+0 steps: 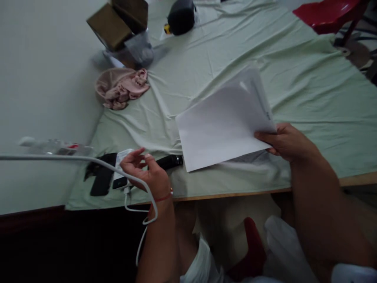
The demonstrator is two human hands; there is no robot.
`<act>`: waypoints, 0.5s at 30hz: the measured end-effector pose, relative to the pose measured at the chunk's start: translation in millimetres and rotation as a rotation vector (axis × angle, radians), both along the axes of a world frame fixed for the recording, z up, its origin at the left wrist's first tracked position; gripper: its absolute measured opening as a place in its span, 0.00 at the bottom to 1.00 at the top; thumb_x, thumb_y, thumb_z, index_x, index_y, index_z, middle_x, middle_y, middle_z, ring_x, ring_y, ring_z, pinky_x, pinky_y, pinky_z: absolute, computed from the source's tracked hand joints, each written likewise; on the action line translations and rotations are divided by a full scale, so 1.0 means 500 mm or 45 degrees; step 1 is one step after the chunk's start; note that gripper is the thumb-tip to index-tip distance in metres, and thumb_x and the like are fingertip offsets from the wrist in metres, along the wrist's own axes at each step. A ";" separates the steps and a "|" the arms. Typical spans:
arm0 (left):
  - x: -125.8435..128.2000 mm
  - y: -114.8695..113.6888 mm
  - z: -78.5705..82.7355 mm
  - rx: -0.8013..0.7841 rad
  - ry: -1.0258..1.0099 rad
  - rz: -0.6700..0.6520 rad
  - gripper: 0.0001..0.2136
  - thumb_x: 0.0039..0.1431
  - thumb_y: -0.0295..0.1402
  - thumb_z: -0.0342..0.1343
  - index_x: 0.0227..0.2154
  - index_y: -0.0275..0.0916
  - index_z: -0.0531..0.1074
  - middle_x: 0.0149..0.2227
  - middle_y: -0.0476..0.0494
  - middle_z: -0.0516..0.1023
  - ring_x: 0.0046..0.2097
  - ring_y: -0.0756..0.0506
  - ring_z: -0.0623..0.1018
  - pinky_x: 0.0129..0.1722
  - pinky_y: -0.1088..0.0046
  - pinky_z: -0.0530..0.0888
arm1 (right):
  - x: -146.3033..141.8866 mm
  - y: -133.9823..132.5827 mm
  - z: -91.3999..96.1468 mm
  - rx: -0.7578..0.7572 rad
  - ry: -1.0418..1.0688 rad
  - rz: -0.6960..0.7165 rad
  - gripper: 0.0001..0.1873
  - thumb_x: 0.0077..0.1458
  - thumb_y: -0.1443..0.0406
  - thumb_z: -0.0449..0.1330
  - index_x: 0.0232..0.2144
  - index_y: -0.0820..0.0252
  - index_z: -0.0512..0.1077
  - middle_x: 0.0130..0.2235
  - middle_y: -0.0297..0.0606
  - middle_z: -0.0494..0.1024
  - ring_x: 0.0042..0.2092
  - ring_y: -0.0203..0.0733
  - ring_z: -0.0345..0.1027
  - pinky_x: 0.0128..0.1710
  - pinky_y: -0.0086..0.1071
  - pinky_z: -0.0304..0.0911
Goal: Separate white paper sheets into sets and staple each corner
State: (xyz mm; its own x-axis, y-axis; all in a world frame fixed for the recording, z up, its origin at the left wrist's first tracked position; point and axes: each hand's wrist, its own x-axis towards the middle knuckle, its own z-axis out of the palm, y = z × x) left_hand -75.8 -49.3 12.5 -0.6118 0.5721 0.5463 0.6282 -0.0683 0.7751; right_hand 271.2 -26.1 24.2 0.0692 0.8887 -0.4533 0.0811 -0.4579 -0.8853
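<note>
Nearest us, our left hand (147, 171) hovers with fingers loosely curled and spread, gripping nothing, just above a white cable (88, 159) that loops over the wrist (a red thread (165, 196) circles it too). Under that hand lie a white card (123, 157) and some dark flat objects (101, 179), perhaps phones; the blur keeps us from telling. Just beyond its knuckles sits a black cylindrical thing (171, 161). Our right hand (284, 141) pinches the right edge of a sheaf of white paper (224, 122), lifted at a tilt over the pale green cloth (309, 78). Farther beyond the left hand: a pink crumpled fabric (122, 87), then a brown cardboard box (118, 21) and a black pouch (181, 16).
</note>
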 end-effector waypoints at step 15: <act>-0.073 0.026 -0.071 -0.331 0.301 -0.104 0.14 0.70 0.35 0.49 0.44 0.38 0.79 0.61 0.29 0.78 0.69 0.34 0.70 0.73 0.46 0.57 | -0.059 0.007 -0.003 0.081 -0.003 0.040 0.20 0.48 0.58 0.73 0.21 0.54 0.66 0.20 0.30 0.59 0.19 0.30 0.49 0.13 0.29 0.48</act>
